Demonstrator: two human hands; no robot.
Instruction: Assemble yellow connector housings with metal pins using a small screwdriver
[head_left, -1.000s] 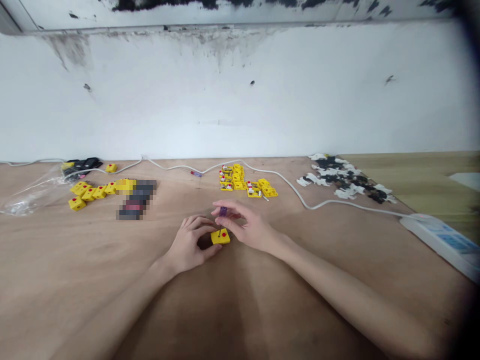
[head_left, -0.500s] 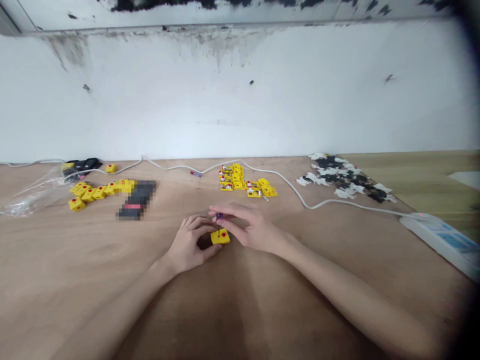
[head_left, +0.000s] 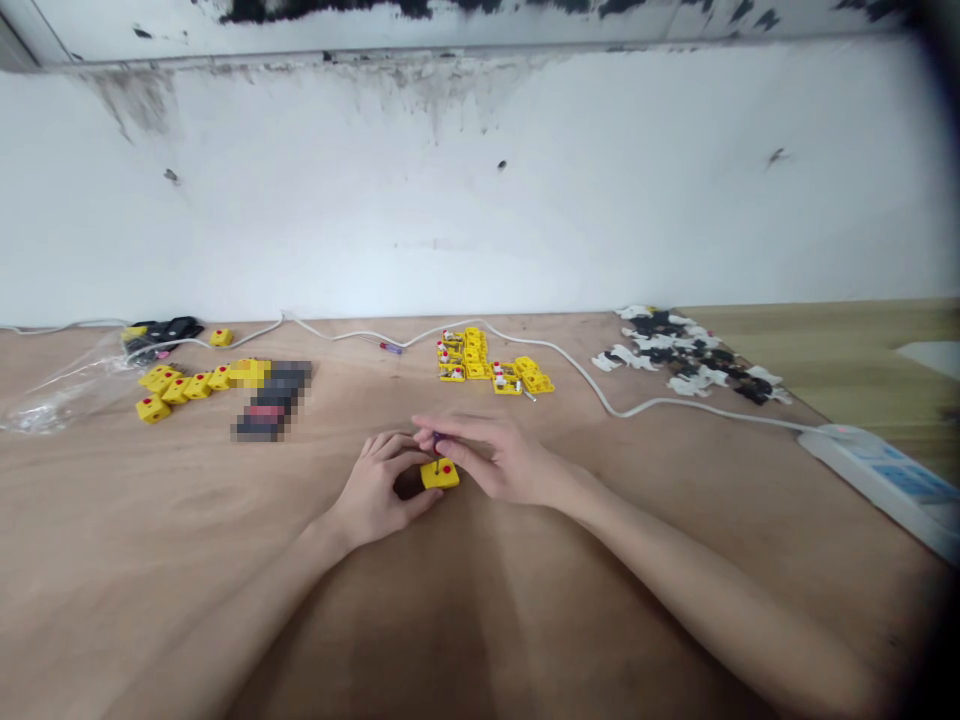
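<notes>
A small yellow plastic box (head_left: 441,476) with a red button on top rests on the wooden table in front of me. My left hand (head_left: 384,487) grips it from the left, thumb on the near side and fingers on the far side. My right hand (head_left: 487,455) pinches a screwdriver (head_left: 438,440) with a dark purple handle. It stands upright, its tip on the box's top, left of the red button. The fingers partly cover the handle.
Several finished-looking yellow boxes (head_left: 176,389) lie at the left, beside a blurred dark object (head_left: 274,400). Open yellow cases (head_left: 475,355) and a second screwdriver (head_left: 391,348) lie ahead. Black and white pieces (head_left: 686,350), a white cable (head_left: 555,350) and a power strip (head_left: 885,480) are right.
My right hand's fingers have shifted slightly around the screwdriver, and its handle now shows less and looks lower. The box and my left hand stay in place.
</notes>
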